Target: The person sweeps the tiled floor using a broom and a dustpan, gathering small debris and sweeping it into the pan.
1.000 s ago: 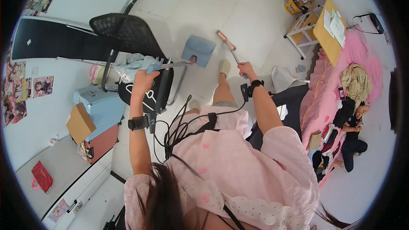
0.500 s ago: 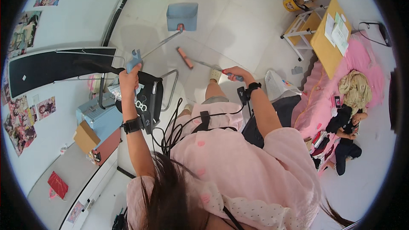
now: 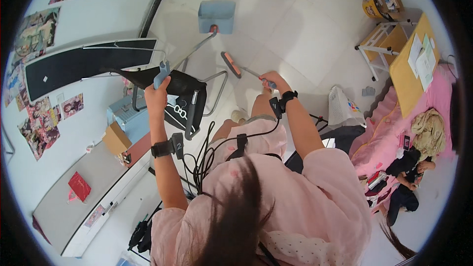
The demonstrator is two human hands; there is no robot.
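Observation:
My left hand (image 3: 156,96) is closed around the blue-grey grip of a long-handled dustpan (image 3: 217,15). Its thin metal pole runs away to the blue-grey pan at the floor, whose inside looks bare. In my right hand (image 3: 275,81) is the grey handle of a broom (image 3: 230,65), fingers wrapped round it. The broom's orange head with dark bristles sits by the floor, nearer to me than the pan and apart from it. A black chair (image 3: 199,86) with a metal frame stands beside my left hand, with white chain-like rings on its seat.
On the left are a black panel (image 3: 88,66), a blue case (image 3: 129,120) and a cardboard box (image 3: 116,139). A wooden table (image 3: 411,71), a white bag (image 3: 343,109) and a pink bed (image 3: 379,135) line the right, where another person sits. Black cables (image 3: 199,160) hang before me.
The view has shifted, so table, bed and chair appear further right and the green bucket is nearly out of sight. Dustpan and broom remain held; relative to the floor, both have shifted left.

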